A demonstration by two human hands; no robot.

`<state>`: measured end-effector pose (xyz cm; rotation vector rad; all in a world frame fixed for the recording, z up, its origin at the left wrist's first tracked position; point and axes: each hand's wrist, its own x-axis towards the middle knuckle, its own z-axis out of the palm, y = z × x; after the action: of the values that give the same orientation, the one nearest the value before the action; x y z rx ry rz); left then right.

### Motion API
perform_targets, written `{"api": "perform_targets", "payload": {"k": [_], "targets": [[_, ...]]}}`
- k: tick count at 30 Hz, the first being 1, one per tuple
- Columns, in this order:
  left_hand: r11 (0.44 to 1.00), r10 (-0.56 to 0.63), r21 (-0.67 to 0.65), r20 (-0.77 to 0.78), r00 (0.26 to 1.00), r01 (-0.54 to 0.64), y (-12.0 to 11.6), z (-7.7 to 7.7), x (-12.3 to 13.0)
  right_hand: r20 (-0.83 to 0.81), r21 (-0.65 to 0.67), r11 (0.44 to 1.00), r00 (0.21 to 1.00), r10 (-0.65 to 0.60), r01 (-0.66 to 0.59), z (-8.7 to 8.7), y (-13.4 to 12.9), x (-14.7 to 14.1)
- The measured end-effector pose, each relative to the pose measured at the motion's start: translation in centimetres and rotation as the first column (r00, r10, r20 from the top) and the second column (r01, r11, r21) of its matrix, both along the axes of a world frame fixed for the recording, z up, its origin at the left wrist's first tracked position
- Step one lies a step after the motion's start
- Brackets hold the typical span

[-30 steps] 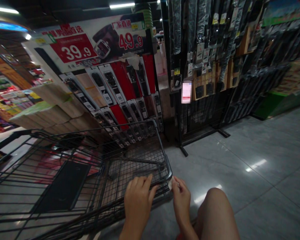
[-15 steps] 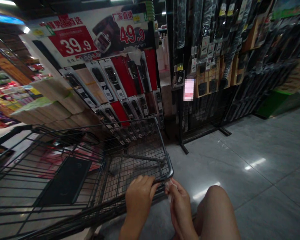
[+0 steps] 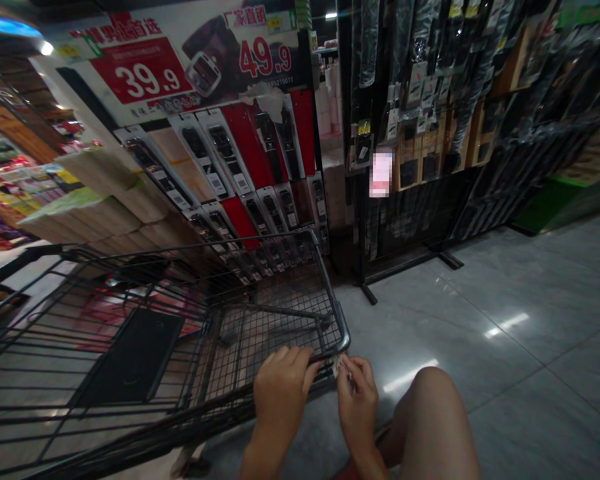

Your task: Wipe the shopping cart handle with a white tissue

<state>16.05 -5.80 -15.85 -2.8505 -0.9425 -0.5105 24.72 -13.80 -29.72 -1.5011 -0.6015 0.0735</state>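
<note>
A black wire shopping cart (image 3: pixel 344 327) fills the lower left of the head view. My left hand (image 3: pixel 281 388) is closed over its near top rail, close to the front corner, with the fingers wrapped over the bar. Just right of it, my right hand (image 3: pixel 357 393) pinches a small crumpled whitish tissue (image 3: pixel 337 365) between thumb and fingers. That tissue lies against the rail just below the rounded corner, and part of it is hidden by the fingers. A dark flat panel (image 3: pixel 130 357) sits inside the cart's wire frame.
Packaged belts (image 3: pixel 223 153) hang under a price sign (image 3: pixel 145 73) behind the cart. A black rack (image 3: pixel 405 233) stands to the right, its feet (image 3: pixel 370 295) on the grey tiled floor (image 3: pixel 520 373). My bent knee (image 3: pixel 435 413) is at lower right.
My right hand has shifted slightly, with its fingers more curled and less of the tissue showing below them. My left hand keeps its place on the rail. The view has moved a little.
</note>
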Motion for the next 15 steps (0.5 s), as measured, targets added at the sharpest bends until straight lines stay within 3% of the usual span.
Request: {"api": "perform_targets", "payload": {"k": [5, 11, 15], "targets": [[1.0, 0.013, 0.005, -0.01, 1.0, -0.013, 0.0, 0.0, 0.1, 0.059, -0.044, 0.999, 0.998, 0.003, -0.001, 0.7, -0.5, 0.3], [1.0, 0.026, -0.007, -0.024, 0.999, -0.026, 0.0, 0.0, 0.2, -0.08, -0.133, 0.991, 0.997, -0.016, 0.006, 1.4, -1.4, 2.2], [1.0, 0.023, -0.015, -0.019, 1.0, -0.023, 0.0, -0.1, 0.1, -0.159, -0.09, 0.996, 0.987, -0.037, 0.023, 2.5, -0.7, 3.8]]}}
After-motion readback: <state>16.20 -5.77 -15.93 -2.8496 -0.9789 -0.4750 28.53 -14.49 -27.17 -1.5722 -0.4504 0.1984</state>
